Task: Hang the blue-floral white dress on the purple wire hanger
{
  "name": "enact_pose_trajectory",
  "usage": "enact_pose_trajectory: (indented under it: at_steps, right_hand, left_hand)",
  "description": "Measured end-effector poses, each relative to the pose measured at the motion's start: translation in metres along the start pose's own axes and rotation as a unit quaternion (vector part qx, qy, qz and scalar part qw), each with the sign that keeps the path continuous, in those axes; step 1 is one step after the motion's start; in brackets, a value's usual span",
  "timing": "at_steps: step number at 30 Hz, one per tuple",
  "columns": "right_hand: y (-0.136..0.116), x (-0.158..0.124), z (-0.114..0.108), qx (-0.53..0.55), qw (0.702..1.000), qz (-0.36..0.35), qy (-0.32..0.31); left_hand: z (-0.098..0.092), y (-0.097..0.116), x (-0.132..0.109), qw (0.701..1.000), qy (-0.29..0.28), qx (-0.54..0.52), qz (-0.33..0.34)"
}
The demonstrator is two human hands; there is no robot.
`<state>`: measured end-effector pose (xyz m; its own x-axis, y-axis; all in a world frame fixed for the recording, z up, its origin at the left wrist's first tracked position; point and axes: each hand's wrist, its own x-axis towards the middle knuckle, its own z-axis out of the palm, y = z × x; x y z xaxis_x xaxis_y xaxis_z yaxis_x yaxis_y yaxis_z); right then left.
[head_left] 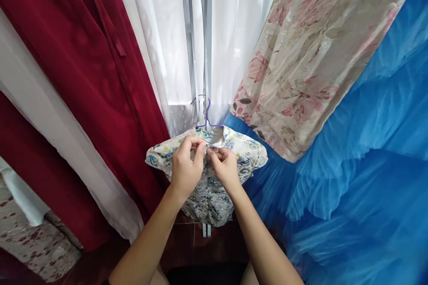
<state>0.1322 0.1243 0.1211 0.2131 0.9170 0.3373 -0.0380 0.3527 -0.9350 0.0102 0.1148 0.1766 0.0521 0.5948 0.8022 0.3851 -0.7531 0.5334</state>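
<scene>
A small floral shirt (214,196) in white, blue and yellow hangs in front of me on a purple hanger (207,116). Its collar (219,137) stands partly open at the neck. My left hand (187,164) pinches the left edge of the front opening, just below the collar. On the other edge, my right hand (224,164) pinches the fabric with thumb and forefinger. The fingertips of both hands almost meet at the neckline. Any button between them is too small to make out.
A grey metal stand (207,31) rises behind the shirt, its foot on the dark red tiled floor (183,240). Dark red drapes (110,111) and white cloth (160,31) hang to the left and behind. To the right hang a pink-flowered beige fabric (301,62) and blue tulle (361,187).
</scene>
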Motion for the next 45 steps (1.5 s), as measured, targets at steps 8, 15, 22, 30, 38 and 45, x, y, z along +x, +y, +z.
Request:
enact_pose_trajectory:
  at_steps: [8,15,22,30,38,45]
  right_hand:
    - [0.026,-0.042,-0.013,0.027,0.997,0.078,-0.003]
    - [0.034,-0.057,-0.018,0.193,0.970,0.146,-0.026]
    - [0.090,-0.084,-0.102,0.397,0.854,0.185,0.281]
    - [0.093,-0.108,-0.136,0.118,0.938,0.252,0.206]
    - [0.037,-0.119,-0.105,0.310,0.858,0.377,-0.160]
    - [0.067,-0.138,-0.116,0.321,0.863,0.340,-0.190]
  left_hand:
    - [-0.060,-0.077,0.039,0.943,0.240,-0.165,-0.160]
    - [-0.045,-0.141,-0.048,0.708,0.290,-0.365,-0.530]
    - [0.044,-0.101,-0.148,0.638,0.191,-0.411,-0.623]
    - [0.073,-0.016,-0.125,0.754,-0.083,-0.512,-0.402]
    - [0.073,0.002,-0.128,0.864,-0.211,-0.333,-0.315]
    - [0.017,-0.039,-0.170,0.784,-0.420,-0.328,-0.317]
